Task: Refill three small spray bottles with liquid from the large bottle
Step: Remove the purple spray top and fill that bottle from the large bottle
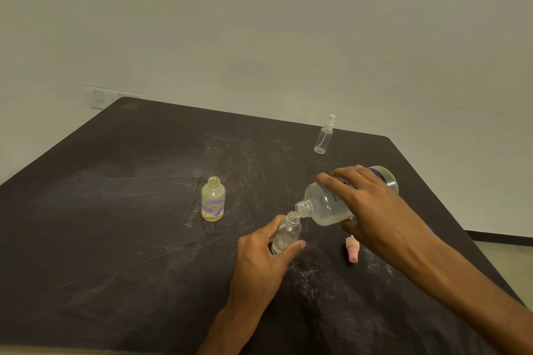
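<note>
Left hand (261, 253) grips small bottle (285, 235); right hand (372, 210) tips large bottle (328, 204).

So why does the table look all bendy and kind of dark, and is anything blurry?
In the head view, the wide lens curves the dark table's edges. The light is dim and soft, without hard shadows. The scuffed tabletop catches a pale sheen near the yellowish bottle. The far spray bottle looks a bit soft. The right hand tipping the large bottle and the left hand look fairly sharp.
</note>
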